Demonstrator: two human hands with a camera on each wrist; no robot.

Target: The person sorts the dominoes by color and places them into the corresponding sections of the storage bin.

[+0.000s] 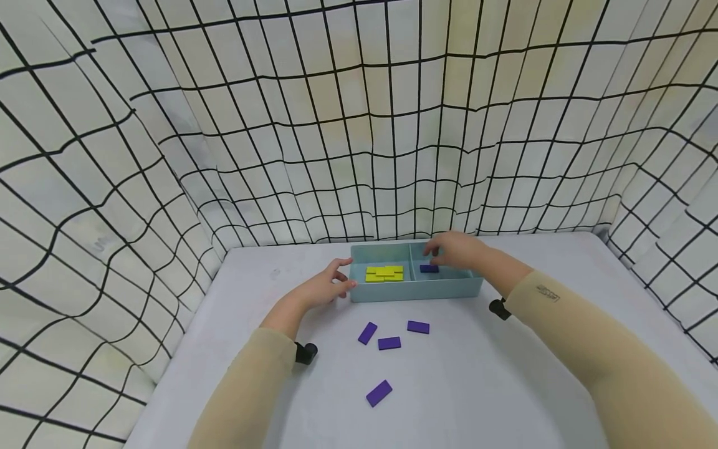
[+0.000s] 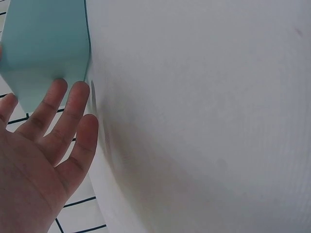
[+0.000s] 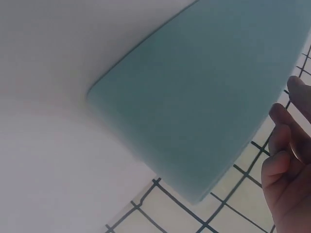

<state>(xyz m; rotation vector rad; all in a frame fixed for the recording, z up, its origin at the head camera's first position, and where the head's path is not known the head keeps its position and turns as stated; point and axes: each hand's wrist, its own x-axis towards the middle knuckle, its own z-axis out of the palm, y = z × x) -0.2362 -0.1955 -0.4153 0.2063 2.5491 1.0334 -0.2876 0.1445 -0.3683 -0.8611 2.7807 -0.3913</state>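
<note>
A light teal two-compartment box (image 1: pixel 415 291) stands near the back of the white table. Several yellow blocks (image 1: pixel 384 274) lie together in its left compartment. On the floor of the right compartment rests a purple block (image 1: pixel 429 269). My right hand (image 1: pixel 455 249) is over that compartment, fingers bent loosely just above the block; in the right wrist view the fingers (image 3: pixel 279 141) are beside the box's rim and hold nothing visible. At the box's left end, my left hand (image 1: pixel 322 288) spreads its fingers against the end wall, thumb at the front corner. The left wrist view shows these fingers (image 2: pixel 73 104) extended.
Several purple blocks lie on the table in front of the box: one block tilted (image 1: pixel 367 333), one in the middle (image 1: pixel 389 343), one further right (image 1: pixel 417 327), and one nearest block (image 1: pixel 379 393). A white backdrop with black netting (image 1: pixel 392 125) encloses the back and sides.
</note>
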